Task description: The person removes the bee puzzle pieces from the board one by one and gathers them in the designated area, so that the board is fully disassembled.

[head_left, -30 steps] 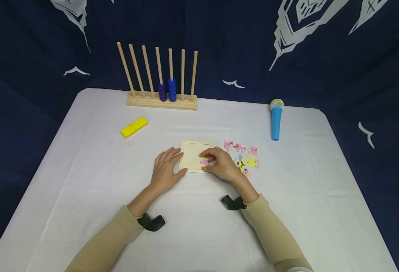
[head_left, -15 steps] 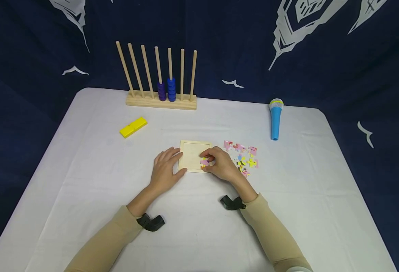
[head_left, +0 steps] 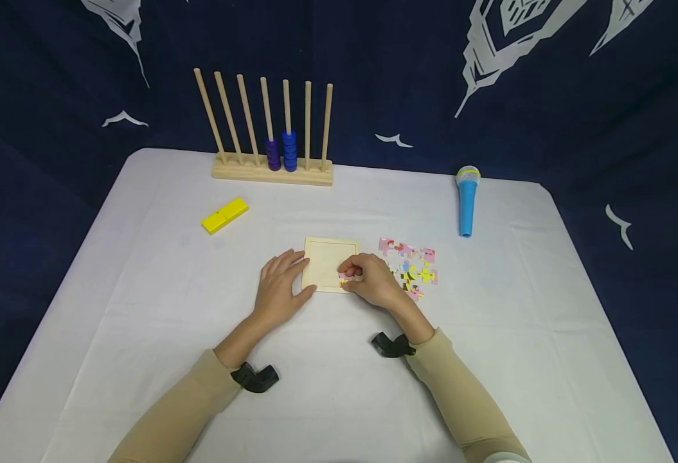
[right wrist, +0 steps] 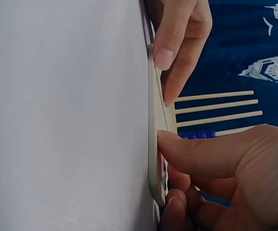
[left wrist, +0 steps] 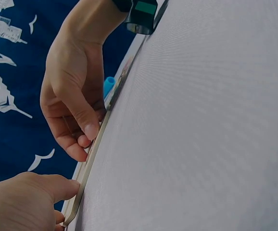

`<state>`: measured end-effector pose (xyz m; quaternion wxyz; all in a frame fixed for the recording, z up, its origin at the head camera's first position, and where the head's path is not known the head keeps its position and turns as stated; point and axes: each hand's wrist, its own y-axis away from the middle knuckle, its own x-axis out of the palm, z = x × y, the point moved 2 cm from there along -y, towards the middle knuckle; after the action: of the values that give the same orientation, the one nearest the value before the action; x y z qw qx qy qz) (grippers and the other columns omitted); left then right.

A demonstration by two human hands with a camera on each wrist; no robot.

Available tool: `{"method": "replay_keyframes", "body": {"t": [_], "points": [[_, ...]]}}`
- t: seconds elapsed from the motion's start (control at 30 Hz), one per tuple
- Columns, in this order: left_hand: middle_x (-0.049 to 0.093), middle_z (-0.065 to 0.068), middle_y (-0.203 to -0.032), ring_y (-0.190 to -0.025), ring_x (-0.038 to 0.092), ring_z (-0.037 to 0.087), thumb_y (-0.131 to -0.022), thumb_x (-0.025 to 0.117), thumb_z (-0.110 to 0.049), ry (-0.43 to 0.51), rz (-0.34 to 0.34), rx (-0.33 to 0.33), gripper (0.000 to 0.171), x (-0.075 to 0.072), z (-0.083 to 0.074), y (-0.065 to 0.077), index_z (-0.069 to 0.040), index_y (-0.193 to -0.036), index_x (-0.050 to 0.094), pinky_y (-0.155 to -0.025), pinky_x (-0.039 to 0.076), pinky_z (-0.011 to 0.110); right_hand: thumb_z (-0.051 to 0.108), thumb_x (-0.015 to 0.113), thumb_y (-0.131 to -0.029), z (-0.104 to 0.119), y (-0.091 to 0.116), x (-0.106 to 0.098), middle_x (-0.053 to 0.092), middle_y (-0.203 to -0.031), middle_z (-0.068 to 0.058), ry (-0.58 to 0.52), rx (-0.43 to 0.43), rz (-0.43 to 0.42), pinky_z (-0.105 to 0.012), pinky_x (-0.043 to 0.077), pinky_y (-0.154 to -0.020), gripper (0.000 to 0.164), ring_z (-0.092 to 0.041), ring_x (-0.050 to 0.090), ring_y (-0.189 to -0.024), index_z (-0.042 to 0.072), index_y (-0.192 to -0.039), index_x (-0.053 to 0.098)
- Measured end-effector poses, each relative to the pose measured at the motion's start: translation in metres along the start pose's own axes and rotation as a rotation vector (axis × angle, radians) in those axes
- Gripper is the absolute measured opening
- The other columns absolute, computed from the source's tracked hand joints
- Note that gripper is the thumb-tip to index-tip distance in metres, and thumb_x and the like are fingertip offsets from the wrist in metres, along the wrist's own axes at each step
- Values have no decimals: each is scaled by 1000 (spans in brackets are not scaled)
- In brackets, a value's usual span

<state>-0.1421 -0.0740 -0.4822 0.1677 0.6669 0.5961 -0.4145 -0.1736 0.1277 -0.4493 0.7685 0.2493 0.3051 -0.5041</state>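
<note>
A square light-wood puzzle tray [head_left: 321, 257] lies on the white table. My left hand [head_left: 279, 289] rests at its left side, fingers extended, with the fingertips and thumb touching the rim. Over the tray's lower right part, my right hand [head_left: 376, 281] has its fingers and thumb curled around a pink jigsaw piece [head_left: 344, 276], mostly hidden under them. In the right wrist view, the right thumb [right wrist: 196, 151] lies over the tray's near rim. Several loose jigsaw pieces [head_left: 427, 275], pink and yellow, lie right of the tray, some partly behind the right hand.
A wooden peg rack [head_left: 272, 173] with purple and blue rings stands at the back. A yellow block [head_left: 225, 215] lies left of centre, and a blue toy microphone [head_left: 466, 206] at the back right. A dark blue patterned cloth [head_left: 419, 71] hangs behind the table.
My right fingers have shifted slightly over the tray, and less of the pink piece shows between them. The left hand keeps its place at the rim. The head view has drifted a little.
</note>
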Motion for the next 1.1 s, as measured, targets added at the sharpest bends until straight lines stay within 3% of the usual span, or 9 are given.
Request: {"method": "replay_keyframes", "body": {"t": [0.23,0.5,1.1], "points": [[52,16,-143,-140,36,35,-83,76,-18,3,15,-9,54,0,0,0,5,-129,59,-116,19,55,2,79,-76,2,1,0,58,-93,-8,31,19,-20,-27,43,-75,32,-19,52,-83,3,-106,68],[52,16,-142,-140,36,35,-83,76,-18,7,10,-4,53,-1,0,0,5,-128,59,-116,20,55,2,80,-76,2,1,-1,58,-92,-8,37,0,-31,-27,43,-76,20,-19,52,-84,5,-93,69],[52,17,-142,-140,36,35,-83,77,-18,3,7,-3,54,0,0,0,5,-128,60,-116,19,55,2,81,-74,1,1,-2,54,-85,-5,57,-63,-47,-26,38,-71,26,-18,48,-79,10,-91,63]]}}
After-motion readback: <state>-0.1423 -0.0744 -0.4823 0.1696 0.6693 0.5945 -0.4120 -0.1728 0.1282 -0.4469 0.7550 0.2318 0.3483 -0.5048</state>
